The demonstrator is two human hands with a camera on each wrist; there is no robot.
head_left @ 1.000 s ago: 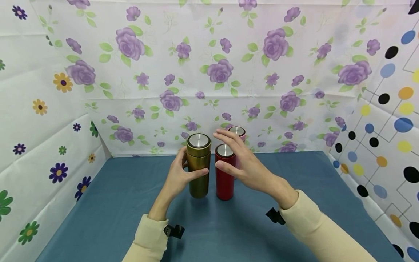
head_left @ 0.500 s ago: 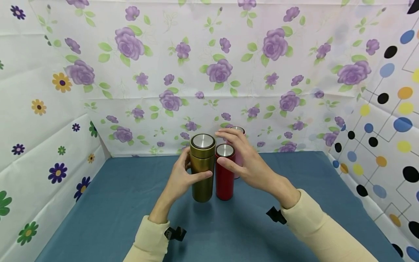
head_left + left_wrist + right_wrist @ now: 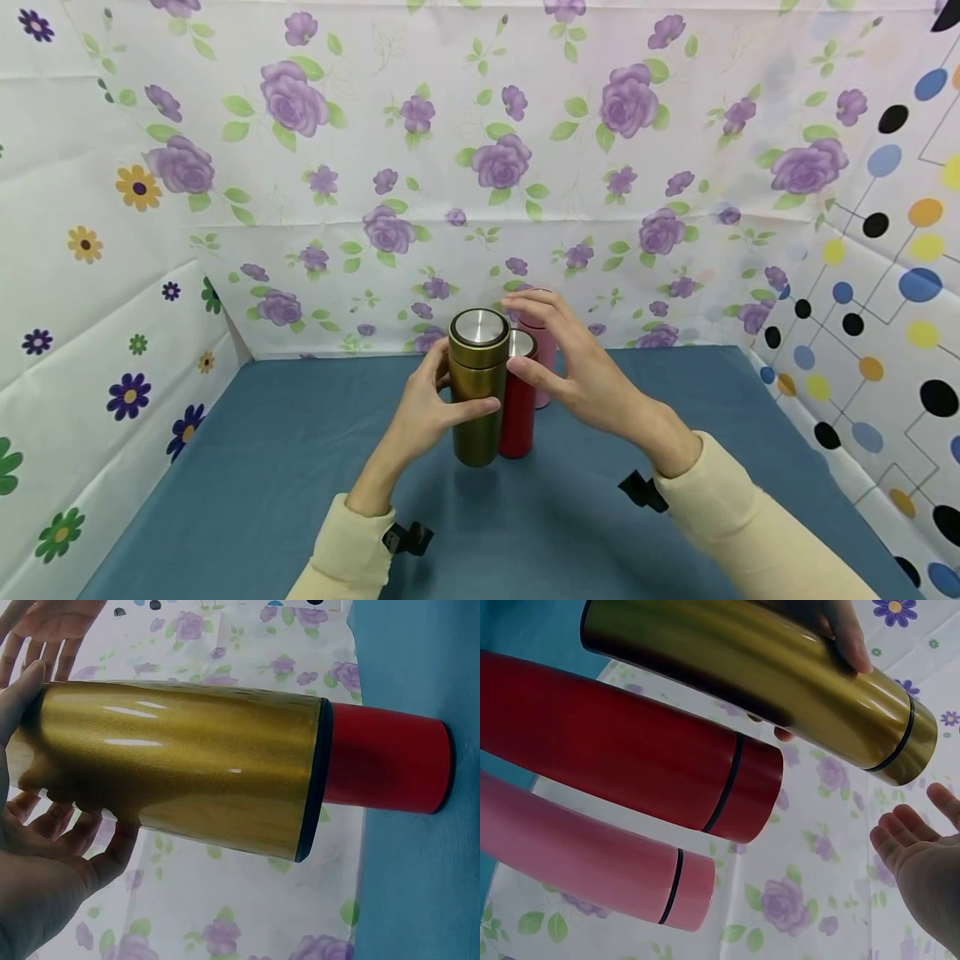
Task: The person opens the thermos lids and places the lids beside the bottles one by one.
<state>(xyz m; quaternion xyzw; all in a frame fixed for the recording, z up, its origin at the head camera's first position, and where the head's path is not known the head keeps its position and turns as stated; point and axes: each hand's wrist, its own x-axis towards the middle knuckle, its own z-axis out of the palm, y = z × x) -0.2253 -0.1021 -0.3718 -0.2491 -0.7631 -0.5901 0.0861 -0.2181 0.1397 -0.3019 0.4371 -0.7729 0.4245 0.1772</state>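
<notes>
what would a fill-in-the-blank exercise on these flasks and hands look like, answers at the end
1. The left hand grips a flask coloured ____.
2. In the right wrist view, the middle flask is coloured ____.
3. In the head view, the pink flask is partly hidden behind the person's ____ hand.
4. The tabletop is coloured ____.

Missing words: gold; red; right; blue.

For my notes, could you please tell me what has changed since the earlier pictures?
Still holding the gold bottle, the left hand moved it rightward and nearer the head camera, partly hiding the red bottle. The right hand shifted slightly right. The red bottle and pink bottle stayed.
</notes>
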